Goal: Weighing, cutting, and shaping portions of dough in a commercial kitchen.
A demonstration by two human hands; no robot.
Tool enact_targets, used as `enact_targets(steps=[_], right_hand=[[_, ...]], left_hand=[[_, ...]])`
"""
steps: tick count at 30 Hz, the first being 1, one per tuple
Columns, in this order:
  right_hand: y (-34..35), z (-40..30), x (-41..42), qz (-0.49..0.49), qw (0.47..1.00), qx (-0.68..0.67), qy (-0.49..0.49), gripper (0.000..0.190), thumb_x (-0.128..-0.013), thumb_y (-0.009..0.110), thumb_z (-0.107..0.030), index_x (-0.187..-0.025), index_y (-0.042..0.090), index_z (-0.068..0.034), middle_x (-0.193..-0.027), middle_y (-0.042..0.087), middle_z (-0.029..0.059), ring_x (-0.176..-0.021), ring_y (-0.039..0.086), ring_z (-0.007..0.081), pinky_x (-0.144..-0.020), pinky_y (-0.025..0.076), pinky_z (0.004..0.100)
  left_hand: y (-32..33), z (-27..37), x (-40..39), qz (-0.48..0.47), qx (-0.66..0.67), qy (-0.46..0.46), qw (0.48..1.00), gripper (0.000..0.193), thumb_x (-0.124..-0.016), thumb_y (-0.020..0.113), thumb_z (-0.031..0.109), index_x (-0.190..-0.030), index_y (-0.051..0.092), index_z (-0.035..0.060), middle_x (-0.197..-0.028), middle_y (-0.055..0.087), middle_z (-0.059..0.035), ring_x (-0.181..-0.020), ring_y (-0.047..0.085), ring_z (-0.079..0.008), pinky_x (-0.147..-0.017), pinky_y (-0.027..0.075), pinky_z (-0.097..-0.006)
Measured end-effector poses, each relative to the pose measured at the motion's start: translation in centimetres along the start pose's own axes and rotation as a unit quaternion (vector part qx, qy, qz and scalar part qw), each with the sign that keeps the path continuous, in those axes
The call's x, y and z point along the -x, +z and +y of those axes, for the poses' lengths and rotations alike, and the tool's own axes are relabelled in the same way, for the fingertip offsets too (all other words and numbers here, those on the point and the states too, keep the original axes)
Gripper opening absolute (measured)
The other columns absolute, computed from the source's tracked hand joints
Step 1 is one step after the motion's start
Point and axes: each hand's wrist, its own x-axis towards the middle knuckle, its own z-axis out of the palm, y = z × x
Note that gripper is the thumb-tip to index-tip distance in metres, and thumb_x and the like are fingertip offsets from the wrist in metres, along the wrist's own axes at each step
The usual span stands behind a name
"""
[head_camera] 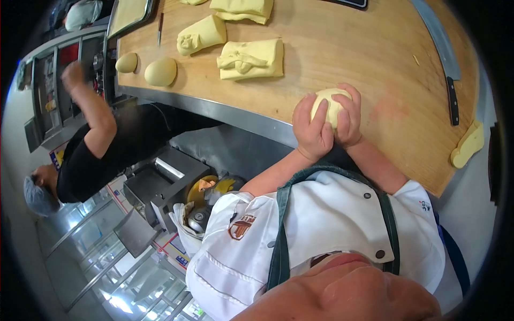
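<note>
Both my hands hold one pale yellow ball of dough [330, 106] between them, above the front edge of the wooden worktop. My left hand [314, 129] cups its near left side, with the fingers spread over it. My right hand [349, 116] wraps its right side, with the fingertips over the top. To the left lie a folded slab of yellow dough [263, 60] with a crumpled strip on it and a rolled piece [209, 34]. Two smooth dough balls, one larger [160, 72] and one smaller [126, 63], rest farther left.
A large knife [451, 76] lies at the right, near a flat dough scrap [468, 146]. More dough [243, 9], a thin tool [160, 30] and a tray [126, 16] are towards the far side. A co-worker in black [120, 136] stands at the left, one arm raised.
</note>
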Motion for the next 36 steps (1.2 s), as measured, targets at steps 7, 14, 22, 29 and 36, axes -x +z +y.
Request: enact_targets(steps=[7,14,22,29,36], right_hand=[[3.7,2.6,-6.0,-0.074,0.984,0.121,0.111,0.021,-0.084,0.046,-0.017,-0.092,0.056,-0.001,-0.091,0.057,0.0187,-0.087,0.051,0.0372,-0.075,0.041,0.0445],[-1.4,-1.6,-3.0,-0.089,0.992,-0.065,0.052,0.027,-0.085,0.04,-0.019,-0.096,0.056,0.0,-0.1,0.056,0.0184,-0.094,0.051,0.0339,-0.083,0.041,0.0425],[1.3,1.9,-2.5,-0.028,0.998,0.026,0.059,0.027,-0.085,0.041,-0.017,-0.1,0.054,0.0,-0.102,0.053,0.0216,-0.094,0.05,0.0354,-0.084,0.04,0.0412],[0.3,1.2,-6.2,-0.154,0.985,-0.063,0.053,0.028,-0.087,0.043,-0.021,-0.1,0.056,0.0,-0.097,0.055,0.0173,-0.094,0.05,0.0334,-0.085,0.039,0.0385],[0.4,1.0,-0.4,-0.016,1.0,0.017,-0.014,0.028,-0.086,0.04,-0.018,-0.1,0.057,-0.001,-0.1,0.057,0.0166,-0.099,0.05,0.0306,-0.088,0.039,0.0392]], left_hand=[[2.2,-3.2,-5.9,0.012,0.026,-0.217,0.976,0.028,-0.088,0.04,0.014,-0.103,0.058,-0.0023,-0.096,0.056,-0.0218,-0.092,0.052,-0.037,-0.081,0.042,-0.041],[-2.0,2.3,-1.1,-0.054,0.057,-0.147,0.986,0.033,-0.085,0.044,0.016,-0.109,0.055,-0.0031,-0.111,0.051,-0.0246,-0.101,0.049,-0.04,-0.09,0.039,-0.0422],[2.1,-1.6,-2.2,0.019,-0.029,-0.028,0.999,0.032,-0.079,0.051,0.015,-0.106,0.058,0.0,-0.111,0.05,-0.0258,-0.097,0.049,-0.0413,-0.086,0.039,-0.0475],[0.1,0.7,-3.8,0.008,0.087,-0.167,0.982,0.028,-0.089,0.039,0.012,-0.107,0.054,-0.0035,-0.103,0.053,-0.0227,-0.1,0.049,-0.0369,-0.091,0.037,-0.0402],[1.0,-0.8,-1.4,0.007,-0.052,0.1,0.994,0.03,-0.084,0.046,0.017,-0.108,0.057,0.0006,-0.114,0.051,-0.0251,-0.1,0.052,-0.0403,-0.086,0.041,-0.0467]])
